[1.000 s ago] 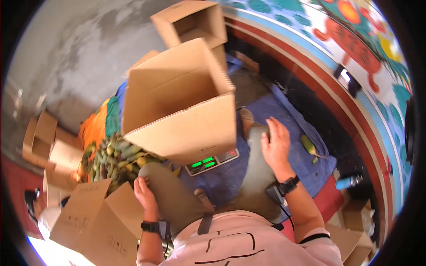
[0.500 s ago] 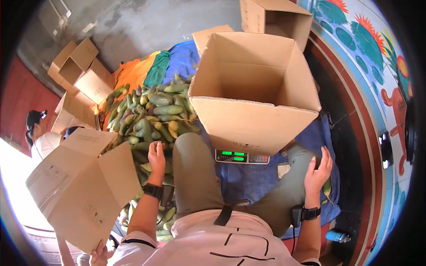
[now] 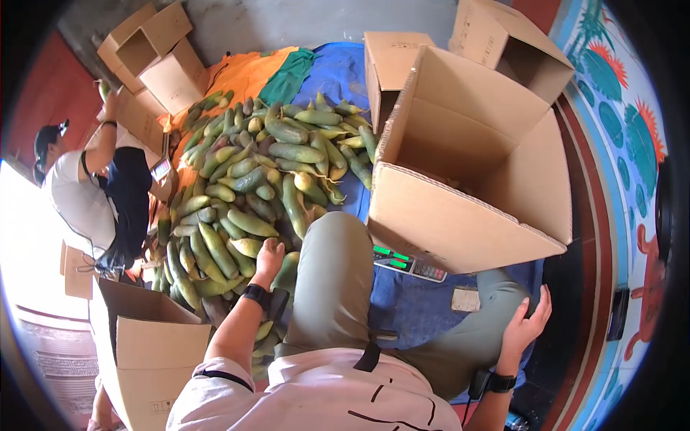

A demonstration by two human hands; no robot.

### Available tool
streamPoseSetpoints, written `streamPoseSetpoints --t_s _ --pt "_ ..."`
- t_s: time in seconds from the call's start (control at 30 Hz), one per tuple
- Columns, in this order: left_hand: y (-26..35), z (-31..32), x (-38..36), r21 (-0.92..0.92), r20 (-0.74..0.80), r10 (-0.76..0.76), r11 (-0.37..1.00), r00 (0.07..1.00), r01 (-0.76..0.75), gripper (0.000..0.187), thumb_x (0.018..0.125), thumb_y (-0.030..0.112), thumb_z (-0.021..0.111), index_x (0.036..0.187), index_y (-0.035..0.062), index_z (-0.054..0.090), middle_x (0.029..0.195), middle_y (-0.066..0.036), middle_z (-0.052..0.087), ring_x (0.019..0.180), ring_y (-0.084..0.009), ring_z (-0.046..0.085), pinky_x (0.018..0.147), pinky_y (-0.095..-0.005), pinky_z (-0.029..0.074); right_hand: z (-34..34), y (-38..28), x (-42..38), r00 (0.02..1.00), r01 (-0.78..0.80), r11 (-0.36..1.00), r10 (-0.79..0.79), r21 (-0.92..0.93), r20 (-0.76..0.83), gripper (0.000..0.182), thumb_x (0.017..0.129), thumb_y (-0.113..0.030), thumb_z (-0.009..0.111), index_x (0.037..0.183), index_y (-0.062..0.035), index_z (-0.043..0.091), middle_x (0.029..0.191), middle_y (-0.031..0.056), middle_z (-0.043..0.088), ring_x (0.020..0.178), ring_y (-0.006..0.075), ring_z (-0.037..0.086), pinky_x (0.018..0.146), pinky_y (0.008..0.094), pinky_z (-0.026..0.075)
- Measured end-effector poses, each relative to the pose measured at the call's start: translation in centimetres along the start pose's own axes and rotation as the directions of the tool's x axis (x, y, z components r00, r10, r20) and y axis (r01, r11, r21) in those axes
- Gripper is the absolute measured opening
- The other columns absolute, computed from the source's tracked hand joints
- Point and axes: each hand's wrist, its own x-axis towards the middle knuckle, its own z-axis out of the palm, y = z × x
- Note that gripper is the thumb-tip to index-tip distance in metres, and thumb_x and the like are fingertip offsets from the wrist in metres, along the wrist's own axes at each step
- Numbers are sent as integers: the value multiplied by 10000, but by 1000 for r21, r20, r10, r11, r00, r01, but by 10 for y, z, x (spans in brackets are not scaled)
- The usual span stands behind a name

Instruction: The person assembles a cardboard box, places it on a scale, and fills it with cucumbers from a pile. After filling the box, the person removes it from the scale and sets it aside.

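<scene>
Head view: L hand (image 3: 269, 260) is the nearer one to the radish pile (image 3: 295, 152); R hand (image 3: 527, 323) is well apart, over by R knee (image 3: 496, 284) & the R edge of the floor sheet (image 3: 413, 309). Pile (long green veg, prob. radishes) covers the sheet's L side, from near its far edge down past the L hand. L hand is at the pile's R edge, back of hand up, fingers bent in & bunched; can't tell if they've hold of anything, tips hidden. Closest on its L is a pale radish (image 3: 246, 248), just beside the fingers (touching or not, can't tell); long axis approx side to side, so its R end faces the fingers. Just beyond, a longer radish (image 3: 251, 223) lies on a slant, R end nearer the body. Ahead & a bit R of the hand, a third radish (image 3: 293, 208) runs approx away from the body, near end close to L leg (image 3: 330, 287). R hand: fingers loosely spread, slightly curled, thumb apart, nothing seen in it. L leg is b/w L hand & the scale (image 3: 429, 271); big box (image 3: 467, 223), flaps up & mouth open, looks to stand on the scale, toward the sheet's R edge. Box is ahead & R of L hand, ahead & L of R hand, w/ R hand nearer; box floor too dark to read.
</scene>
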Motion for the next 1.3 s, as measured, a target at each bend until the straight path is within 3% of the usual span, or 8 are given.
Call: streamPoseSetpoints --t_s 0.1,0.4,0.63,0.97,1.03,1.1,1.2,1.3 --pt "-11 1 -4 165 32 64 984 997 -68 428 837 294 558 1161 20 509 1112 -202 585 1058 -345 546 902 -402 432 -1 0 2 1000 -7 1000 7 -21 25 384 833 -42 503 1211 22 482 1218 199 513 1121 363 480 964 416 361" --pt "-29 19 -25 290 196 -138 954 971 77 472 784 301 591 1164 28 529 1094 -195 605 1041 -337 565 904 -400 437 -1 12 -1 998 29 995 -23 -90 65 367 849 -59 496 1201 42 486 1211 204 513 1131 355 479 971 405 361" --pt "-47 60 -28 160 337 -79 987 938 26 485 779 290 614 1181 37 516 1122 -184 594 1065 -321 555 909 -392 439 -4 26 -5 992 74 985 -57 -154 110 358 872 -79 487 1210 39 487 1215 197 515 1138 345 480 984 397 355" --pt "-34 100 -36 300 528 -123 953 840 -49 523 757 259 608 1236 85 490 1275 -177 478 1155 -338 479 968 -386 400 -13 55 -17 977 131 958 -81 -256 198 351 887 -107 462 1206 38 485 1213 201 512 1124 360 485 971 420 372" --pt "-36 111 -37 316 546 -30 933 837 -173 565 746 197 608 1282 119 449 1334 -154 420 1215 -337 424 1003 -375 374 -15 58 -20 974 136 951 -78 -278 211 348 890 -108 459 1206 37 486 1210 201 513 1121 360 486 967 422 375" --pt "-29 120 -35 348 607 -50 914 793 -209 605 738 132 591 1317 151 416 1368 -125 379 1277 -307 356 1027 -393 350 -15 60 -20 973 137 944 -71 -301 219 346 893 -108 456 1206 36 486 1208 201 514 1118 360 487 964 425 378" --pt "-19 129 -39 397 683 50 812 729 -427 545 755 110 559 1288 167 461 1380 -102 360 1320 -280 291 1015 -483 319 -16 58 -19 970 140 944 -71 -299 231 340 894 -104 452 1202 37 488 1203 200 516 1115 361 488 958 429 383" --pt "-6 134 -40 490 770 -53 688 636 -536 586 751 137 592 1317 192 449 1424 -75 321 1336 -275 269 1053 -499 262 -15 49 -16 970 136 948 -67 -289 235 357 871 -73 470 1213 29 486 1194 203 525 1112 357 493 959 422 380"
